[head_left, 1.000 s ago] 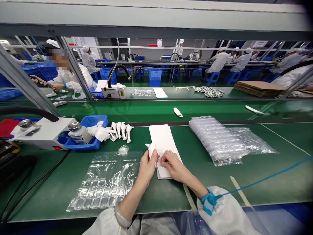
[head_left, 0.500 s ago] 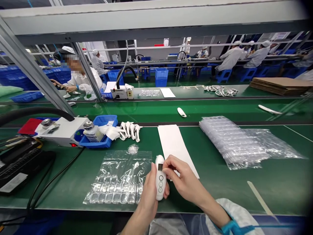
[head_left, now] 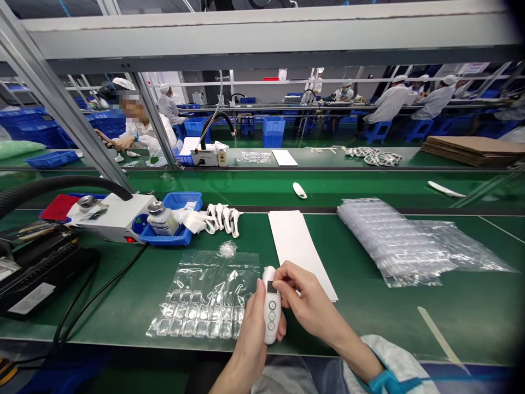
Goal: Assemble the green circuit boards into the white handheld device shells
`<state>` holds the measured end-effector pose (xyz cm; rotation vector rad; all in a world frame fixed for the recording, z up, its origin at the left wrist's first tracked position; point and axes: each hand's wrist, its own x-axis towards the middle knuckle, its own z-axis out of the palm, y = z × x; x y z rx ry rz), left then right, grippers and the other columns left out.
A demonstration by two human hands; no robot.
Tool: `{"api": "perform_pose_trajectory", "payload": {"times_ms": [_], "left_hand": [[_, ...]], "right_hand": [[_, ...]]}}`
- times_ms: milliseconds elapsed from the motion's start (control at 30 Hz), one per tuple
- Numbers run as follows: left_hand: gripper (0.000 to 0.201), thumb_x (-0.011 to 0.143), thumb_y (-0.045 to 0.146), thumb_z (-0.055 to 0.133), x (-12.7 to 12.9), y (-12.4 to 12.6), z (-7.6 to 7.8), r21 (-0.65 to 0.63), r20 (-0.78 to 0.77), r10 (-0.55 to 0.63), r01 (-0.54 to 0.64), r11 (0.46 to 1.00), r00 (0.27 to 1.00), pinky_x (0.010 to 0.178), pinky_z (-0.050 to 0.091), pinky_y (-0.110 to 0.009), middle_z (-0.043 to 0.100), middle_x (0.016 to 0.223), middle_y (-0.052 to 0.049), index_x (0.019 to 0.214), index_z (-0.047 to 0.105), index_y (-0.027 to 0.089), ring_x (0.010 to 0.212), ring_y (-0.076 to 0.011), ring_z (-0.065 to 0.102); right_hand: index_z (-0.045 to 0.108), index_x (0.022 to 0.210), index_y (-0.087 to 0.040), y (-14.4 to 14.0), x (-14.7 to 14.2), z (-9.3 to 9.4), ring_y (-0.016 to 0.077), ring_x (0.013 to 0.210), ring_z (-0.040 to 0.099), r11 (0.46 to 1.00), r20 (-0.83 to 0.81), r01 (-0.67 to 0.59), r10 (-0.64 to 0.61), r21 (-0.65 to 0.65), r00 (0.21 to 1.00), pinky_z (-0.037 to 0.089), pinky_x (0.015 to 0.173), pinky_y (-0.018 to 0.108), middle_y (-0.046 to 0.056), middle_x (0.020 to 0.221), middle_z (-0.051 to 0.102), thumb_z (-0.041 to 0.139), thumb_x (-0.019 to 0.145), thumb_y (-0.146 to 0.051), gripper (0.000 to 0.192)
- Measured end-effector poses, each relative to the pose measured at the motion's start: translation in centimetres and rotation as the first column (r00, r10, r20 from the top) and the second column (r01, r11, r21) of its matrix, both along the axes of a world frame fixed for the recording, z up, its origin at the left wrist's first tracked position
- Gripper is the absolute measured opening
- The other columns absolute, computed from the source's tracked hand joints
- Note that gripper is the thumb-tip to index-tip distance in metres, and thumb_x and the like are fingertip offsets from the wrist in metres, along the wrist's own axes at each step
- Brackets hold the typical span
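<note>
A clear plastic sheet lies at eleven o'clock; your left hand is wrapped round the white device at twelve, just turned screen-up, putting its screen within reach of your right hand, fingertips meeting; whether they pinch anything, I cannot tell

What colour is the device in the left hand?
The device is mostly white; head view.

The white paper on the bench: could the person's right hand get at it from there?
Probably yes: the right hand is beside the white paper, and nothing visible lies between them. It is busy at the white gadget, though, so might need to leave that first.
</note>
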<state>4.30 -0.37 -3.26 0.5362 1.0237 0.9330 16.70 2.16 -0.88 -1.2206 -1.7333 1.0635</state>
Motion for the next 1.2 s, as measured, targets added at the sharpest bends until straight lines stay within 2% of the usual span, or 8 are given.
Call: {"api": "perform_pose_trajectory", "payload": {"times_ms": [367, 500, 600, 800, 933, 1033, 1100, 1200], "left_hand": [[0.057, 0.080, 0.073, 0.036, 0.1, -0.3, 0.5, 0.005, -0.065, 0.000, 0.001, 1.000, 0.998, 0.044, 0.030, -0.021, 0.049, 0.043, 0.002, 0.070, 0.050, 0.018, 0.041, -0.0100, 0.042], [0.049, 0.078, 0.067, 0.050, 0.2, -0.3, 0.6, 0.171, -0.181, 0.019, 0.012, 0.985, 0.983, 0.036, 0.024, -0.019, 0.043, 0.043, 0.007, 0.071, 0.050, 0.018, 0.034, -0.0070, 0.038], [0.051, 0.076, 0.069, 0.050, 0.2, -0.2, 0.2, 0.192, -0.211, 0.035, 0.006, 0.981, 0.977, 0.030, 0.021, -0.018, 0.043, 0.045, 0.007, 0.067, 0.049, 0.019, 0.029, -0.0061, 0.036], [0.059, 0.081, 0.072, 0.034, -0.7, -0.5, -0.6, 0.163, -0.274, 0.004, 0.042, 0.986, 0.962, 0.031, 0.021, -0.019, 0.041, 0.038, 0.006, 0.066, 0.052, 0.018, 0.029, -0.0074, 0.035], [0.056, 0.082, 0.070, 0.037, -1.5, -0.9, -0.6, 0.210, -0.406, -0.071, 0.169, 0.963, 0.911, 0.035, 0.029, -0.022, 0.050, 0.047, 0.002, 0.065, 0.055, 0.020, 0.033, -0.0100, 0.040], [0.048, 0.083, 0.062, 0.044, -2.5, -0.5, 0.2, 0.313, -0.478, 0.064, 0.102, 0.944, 0.876, 0.067, 0.048, -0.029, 0.069, 0.094, -0.011, 0.092, 0.065, 0.021, 0.079, -0.0229, 0.065], [0.052, 0.083, 0.059, 0.046, -3.5, 0.0, 1.0, 0.389, -0.494, 0.198, 0.012, 0.921, 0.847, 0.100, 0.036, -0.037, 0.053, 0.134, -0.011, 0.121, 0.057, 0.024, 0.125, -0.0287, 0.045], [0.056, 0.084, 0.061, 0.042, -5.4, 0.6, 2.1, 0.332, -0.508, 0.211, -0.036, 0.942, 0.835, 0.108, 0.025, -0.048, 0.035, 0.149, -0.003, 0.133, 0.046, 0.034, 0.139, -0.0318, 0.023]], "right_hand": [[0.050, 0.078, -0.021, -0.1, -0.1, -0.1, 0.0122, 0.060, 0.053, 0.999, 0.008, 0.036, -0.036, 0.017, 0.999, 0.042, 0.054, 0.025, -0.001, 0.072, 0.053, 0.047, 0.092, -0.025, 0.015], [0.046, 0.082, -0.022, -0.2, -0.5, -0.9, 0.0118, 0.050, 0.053, 0.985, -0.188, 0.021, -0.054, -0.174, 0.981, 0.042, 0.048, 0.024, -0.005, 0.059, 0.051, 0.051, 0.090, -0.034, 0.015], [0.045, 0.087, -0.022, -0.3, -0.8, -1.5, 0.0109, 0.043, 0.049, 0.968, -0.326, -0.023, -0.061, -0.249, 0.943, 0.040, 0.045, 0.023, -0.008, 0.051, 0.046, 0.049, 0.091, -0.040, 0.019], [0.058, 0.106, -0.024, 0.2, -0.6, -0.2, 0.0116, 0.071, 0.054, 0.996, -0.165, -0.073, 0.064, -0.051, 0.984, 0.045, 0.062, 0.025, 0.006, 0.111, 0.054, 0.055, 0.088, -0.033, 0.020], [0.063, 0.080, -0.020, 0.7, -0.9, 1.1, 0.0138, 0.074, 0.053, 0.984, -0.073, -0.176, 0.175, -0.009, 0.982, 0.043, 0.059, 0.024, 0.003, 0.088, 0.058, 0.054, 0.089, -0.030, 0.017], [0.061, 0.075, -0.019, 2.4, -0.7, 1.0, 0.0120, 0.067, 0.053, 0.988, -0.031, -0.152, 0.152, -0.002, 0.988, 0.045, 0.052, 0.021, 0.002, 0.082, 0.056, 0.051, 0.090, -0.035, 0.024], [0.063, 0.081, -0.019, 5.1, 0.5, 0.4, 0.0116, 0.061, 0.056, 0.999, -0.047, -0.044, 0.043, -0.015, 0.998, 0.047, 0.045, 0.022, 0.003, 0.086, 0.058, 0.054, 0.087, -0.044, 0.027], [0.064, 0.087, -0.016, 11.5, 3.7, -0.8, 0.0121, 0.051, 0.059, 0.949, -0.066, 0.316, -0.314, 0.020, 0.947, 0.051, 0.042, 0.026, 0.005, 0.085, 0.061, 0.058, 0.080, -0.052, 0.037]]}}
